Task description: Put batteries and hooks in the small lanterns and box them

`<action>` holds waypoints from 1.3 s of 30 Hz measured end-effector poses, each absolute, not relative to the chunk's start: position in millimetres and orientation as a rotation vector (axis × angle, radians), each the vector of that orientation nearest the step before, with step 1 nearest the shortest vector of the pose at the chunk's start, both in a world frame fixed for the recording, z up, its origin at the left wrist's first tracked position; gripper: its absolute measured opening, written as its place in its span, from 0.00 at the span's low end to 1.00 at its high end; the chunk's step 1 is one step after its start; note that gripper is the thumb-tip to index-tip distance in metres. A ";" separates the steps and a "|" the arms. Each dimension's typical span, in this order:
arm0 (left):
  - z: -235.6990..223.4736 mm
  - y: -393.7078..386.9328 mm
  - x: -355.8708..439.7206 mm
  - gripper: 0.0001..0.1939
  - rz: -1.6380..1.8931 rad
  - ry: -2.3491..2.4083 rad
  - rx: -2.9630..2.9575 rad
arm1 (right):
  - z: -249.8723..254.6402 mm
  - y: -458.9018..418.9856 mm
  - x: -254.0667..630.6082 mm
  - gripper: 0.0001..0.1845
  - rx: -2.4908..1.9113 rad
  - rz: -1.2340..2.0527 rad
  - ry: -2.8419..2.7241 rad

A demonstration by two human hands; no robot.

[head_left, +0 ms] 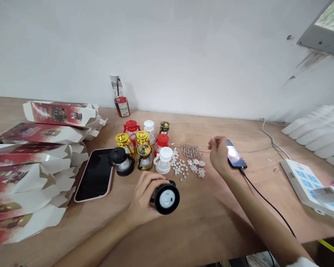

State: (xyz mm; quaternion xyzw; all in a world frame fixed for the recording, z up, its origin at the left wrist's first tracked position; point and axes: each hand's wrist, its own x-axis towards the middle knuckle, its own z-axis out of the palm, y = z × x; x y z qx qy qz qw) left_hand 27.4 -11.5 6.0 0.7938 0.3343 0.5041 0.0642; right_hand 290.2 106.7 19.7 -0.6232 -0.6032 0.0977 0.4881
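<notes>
Evidently grips one black lantern in the left hand, with fingers bent round its body and spread only as wide as that body, with base tipped toward the camera. Taking that lantern as the clock's centre and the wall as twelve, holds the right hand at two o'clock, with thumb and fingertips drawn close together; impossible to tell whether pinching something thin. Counting onward, from ten to twelve o'clock: two red lanterns, two white lanterns, two gold lanterns, two black-and-gold lanterns and one standing black one. At one: many small discs and a heap of metal pins, too tangled to count. At two: several white plastic pieces and, just past the right hand, one phone with one cable. Between nine and ten: one large dark-screened device and at least five red-and-white boxes. At eleven: one bottle. At three: one power strip.
</notes>
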 end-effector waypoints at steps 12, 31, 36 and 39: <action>13.4 -1.1 -3.1 0.21 1.598 0.980 2.177 | -1.2 9.2 244.3 0.16 -0.948 1.598 -1.288; 9.7 -5.3 -9.7 0.18 1.399 1.280 2.186 | 11.8 -27.0 229.4 0.34 -1.241 0.519 -2.497; 8.7 -9.0 -4.7 0.15 1.306 1.334 1.839 | 10.7 -25.3 237.8 0.29 -1.010 0.370 -2.291; 9.1 -10.5 1.9 0.14 1.198 1.452 1.598 | 10.7 -21.8 239.4 0.28 -0.916 0.310 -2.181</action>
